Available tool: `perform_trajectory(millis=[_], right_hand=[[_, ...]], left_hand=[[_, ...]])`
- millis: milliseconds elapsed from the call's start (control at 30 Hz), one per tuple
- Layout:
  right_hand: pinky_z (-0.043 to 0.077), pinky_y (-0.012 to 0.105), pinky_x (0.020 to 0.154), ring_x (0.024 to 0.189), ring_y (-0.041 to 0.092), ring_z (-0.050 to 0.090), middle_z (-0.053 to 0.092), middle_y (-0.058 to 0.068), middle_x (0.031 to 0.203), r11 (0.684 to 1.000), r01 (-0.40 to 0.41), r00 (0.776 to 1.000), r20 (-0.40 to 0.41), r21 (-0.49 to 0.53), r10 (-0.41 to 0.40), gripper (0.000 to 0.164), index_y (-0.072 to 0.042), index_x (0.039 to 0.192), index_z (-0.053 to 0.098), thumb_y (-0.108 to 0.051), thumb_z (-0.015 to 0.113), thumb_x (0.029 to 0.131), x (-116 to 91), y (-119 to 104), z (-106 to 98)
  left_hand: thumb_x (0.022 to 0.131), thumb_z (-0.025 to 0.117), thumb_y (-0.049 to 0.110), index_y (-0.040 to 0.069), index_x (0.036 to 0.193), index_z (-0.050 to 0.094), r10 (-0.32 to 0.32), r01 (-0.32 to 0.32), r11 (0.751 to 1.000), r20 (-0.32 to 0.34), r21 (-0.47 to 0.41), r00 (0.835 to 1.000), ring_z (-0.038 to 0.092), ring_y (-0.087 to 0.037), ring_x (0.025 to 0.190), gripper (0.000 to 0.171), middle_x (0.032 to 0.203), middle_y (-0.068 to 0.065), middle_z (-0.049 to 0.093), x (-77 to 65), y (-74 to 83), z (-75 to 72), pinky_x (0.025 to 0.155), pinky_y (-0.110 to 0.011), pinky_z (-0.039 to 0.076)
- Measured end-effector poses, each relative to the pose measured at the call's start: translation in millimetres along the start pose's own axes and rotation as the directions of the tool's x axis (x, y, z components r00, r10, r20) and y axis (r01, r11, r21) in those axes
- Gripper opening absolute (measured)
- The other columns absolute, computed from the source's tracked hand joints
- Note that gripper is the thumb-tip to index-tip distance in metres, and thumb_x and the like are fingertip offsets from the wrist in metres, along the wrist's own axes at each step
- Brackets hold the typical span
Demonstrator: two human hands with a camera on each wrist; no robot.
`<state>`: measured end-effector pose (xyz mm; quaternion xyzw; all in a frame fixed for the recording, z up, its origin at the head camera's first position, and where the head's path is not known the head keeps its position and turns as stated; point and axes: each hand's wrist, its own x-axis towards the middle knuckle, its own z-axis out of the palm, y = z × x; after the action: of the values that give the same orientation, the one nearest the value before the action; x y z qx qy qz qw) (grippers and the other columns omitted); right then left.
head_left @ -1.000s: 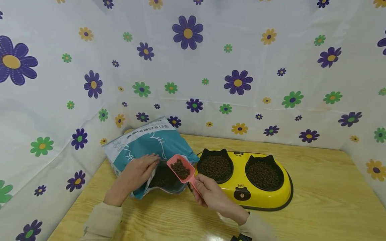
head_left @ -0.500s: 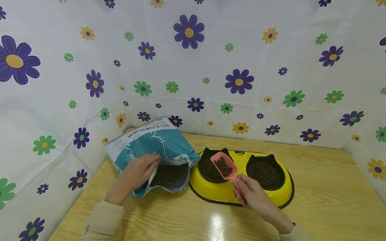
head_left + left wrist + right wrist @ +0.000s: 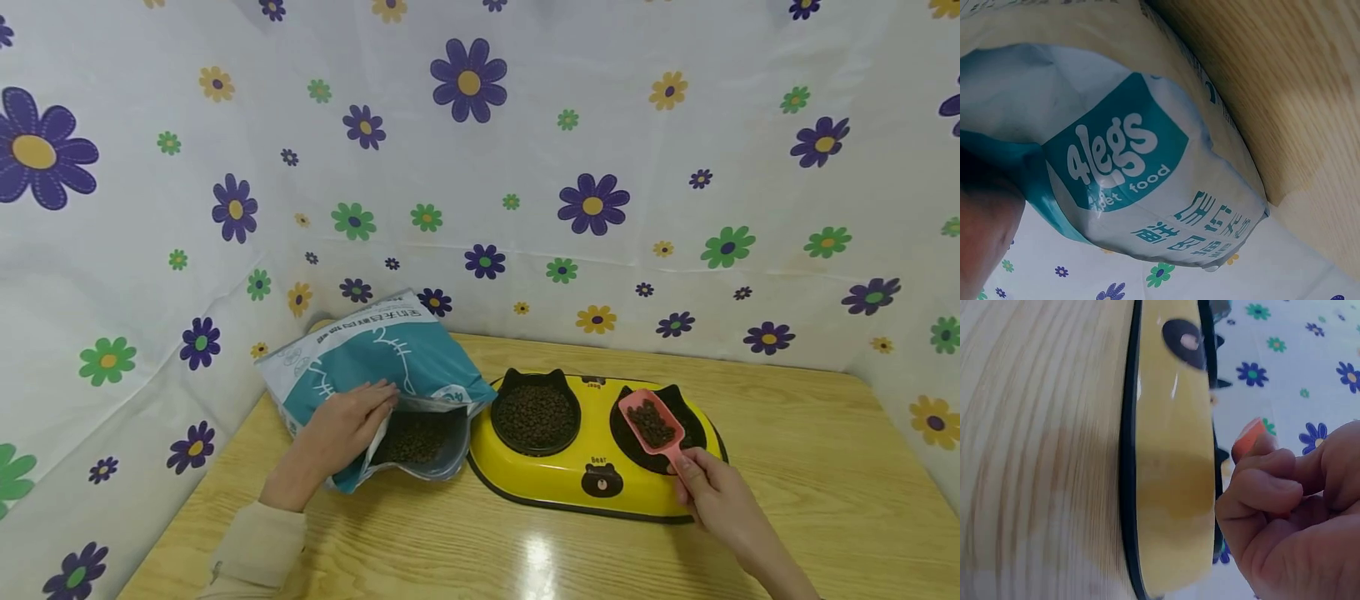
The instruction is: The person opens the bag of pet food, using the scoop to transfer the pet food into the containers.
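My right hand grips the handle of a pink scoop heaped with brown kibble. The scoop is over the right black bowl of a yellow double feeder, hiding part of that bowl. In the right wrist view, curled fingers wrap the scoop's handle. The left black bowl holds kibble too. On the left, a teal and white pet food bag lies with its mouth gaping and kibble inside. My left hand rests on the bag beside the opening, fingers extended.
A wooden table carries everything. White cloth printed with flowers stands behind it and along the sides. The feeder is just right of the bag's mouth.
The right hand has carried the loaded scoop rightward from the bag's mouth, across the left bowl, to above the right bowl. My left hand has stayed on the bag.
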<state>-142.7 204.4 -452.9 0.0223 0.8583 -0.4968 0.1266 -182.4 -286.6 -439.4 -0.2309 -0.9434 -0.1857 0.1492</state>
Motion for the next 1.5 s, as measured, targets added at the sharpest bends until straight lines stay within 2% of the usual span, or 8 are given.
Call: perform_trajectory(millis=[167, 400, 667, 800, 1000, 1233, 1367, 1500], right_hand=[[0.04, 0.025, 0.061, 0.069, 0.014, 0.049, 0.06, 0.003, 0.08, 0.974, 0.009, 0.997, -0.072, -0.225, -0.026, 0.038, 0.0, 0.112, 0.059, -0.03, 0.035, 0.113, -1.6, 7.5, -11.5], [0.039, 0.023, 0.057, 0.061, 0.012, 0.048, 0.059, 0.002, 0.073, 0.914, 0.103, 0.981, -0.112, -0.391, -0.158, 0.028, 0.0, 0.103, 0.062, -0.018, 0.043, 0.112, -2.2, 11.4, -12.9], [0.03, 0.022, 0.048, 0.051, 0.011, 0.039, 0.048, 0.001, 0.061, 0.791, 0.219, 0.925, -0.137, -0.571, -0.355, 0.018, 0.009, 0.104, 0.062, -0.005, 0.05, 0.106, -0.7, 11.7, -10.3], [0.03, 0.025, 0.048, 0.052, 0.014, 0.04, 0.046, 0.001, 0.062, 0.727, 0.186, 0.934, -0.112, -0.661, -0.341, 0.017, 0.006, 0.102, 0.059, -0.008, 0.05, 0.107, -1.3, 7.0, -10.5], [0.03, 0.026, 0.045, 0.051, 0.014, 0.037, 0.041, 0.002, 0.065, 0.587, 0.175, 0.903, -0.108, -0.791, -0.416, 0.016, 0.003, 0.097, 0.053, -0.011, 0.058, 0.104, -3.2, 6.4, -8.7], [0.038, 0.027, 0.043, 0.064, 0.021, 0.047, 0.056, 0.011, 0.079, 0.487, 0.114, 0.911, -0.105, -0.866, -0.399, 0.02, 0.003, 0.106, 0.055, -0.003, 0.069, 0.095, -6.0, 6.0, -10.0], [0.042, 0.029, 0.041, 0.076, 0.027, 0.052, 0.059, 0.017, 0.091, 0.461, 0.124, 0.864, -0.134, -0.878, -0.486, 0.03, 0.003, 0.112, 0.057, 0.005, 0.073, 0.087, -9.1, 9.9, -10.7], [0.045, 0.036, 0.042, 0.078, 0.033, 0.052, 0.058, 0.023, 0.092, 0.492, 0.149, 0.752, -0.225, -0.858, -0.62, 0.034, 0.004, 0.113, 0.058, 0.012, 0.072, 0.082, -9.8, 19.4, -11.9]], left_hand=[[0.104, 0.059, 0.014, 0.004, 0.129, 0.071, 0.0, 0.0, 1.0, -0.001, 0.0, 1.0, 0.066, -0.036, 0.126, 0.029, 0.131, -0.017, 0.07, 0.1, -0.2, -0.2, 0.105, -0.053, 0.054], [0.104, 0.059, 0.013, 0.003, 0.129, 0.071, -0.008, 0.008, 1.0, 0.002, -0.009, 1.0, 0.065, -0.037, 0.126, 0.029, 0.131, -0.018, 0.07, -1.5, 0.9, -1.8, 0.105, -0.054, 0.053], [0.104, 0.06, 0.012, 0.003, 0.128, 0.072, -0.006, 0.006, 1.0, -0.004, -0.009, 1.0, 0.066, -0.037, 0.125, 0.028, 0.13, -0.018, 0.071, -0.7, 2.3, -0.9, 0.105, -0.053, 0.053], [0.104, 0.06, 0.012, 0.003, 0.127, 0.072, -0.006, 0.006, 1.0, -0.007, -0.009, 1.0, 0.066, -0.037, 0.125, 0.028, 0.13, -0.017, 0.071, -0.7, 2.7, -0.3, 0.105, -0.052, 0.054], [0.104, 0.059, 0.013, 0.003, 0.128, 0.072, -0.017, 0.017, 1.0, -0.002, -0.016, 1.0, 0.066, -0.037, 0.125, 0.028, 0.131, -0.017, 0.071, -2.0, 2.4, 1.0, 0.105, -0.052, 0.053], [0.104, 0.06, 0.012, 0.003, 0.127, 0.072, -0.008, 0.008, 1.0, -0.012, -0.018, 1.0, 0.066, -0.037, 0.124, 0.028, 0.129, -0.017, 0.071, -2.1, 1.5, 0.7, 0.105, -0.052, 0.054], [0.103, 0.06, 0.012, 0.003, 0.127, 0.073, -0.01, 0.01, 1.0, -0.01, -0.02, 1.0, 0.066, -0.037, 0.124, 0.028, 0.128, -0.017, 0.072, -1.4, 0.9, -1.1, 0.104, -0.053, 0.054], [0.105, 0.06, 0.018, 0.004, 0.129, 0.071, -0.017, 0.017, 1.0, 0.001, -0.009, 1.0, 0.065, -0.036, 0.126, 0.03, 0.13, -0.016, 0.071, -1.2, 4.0, -4.2, 0.105, -0.053, 0.054]])
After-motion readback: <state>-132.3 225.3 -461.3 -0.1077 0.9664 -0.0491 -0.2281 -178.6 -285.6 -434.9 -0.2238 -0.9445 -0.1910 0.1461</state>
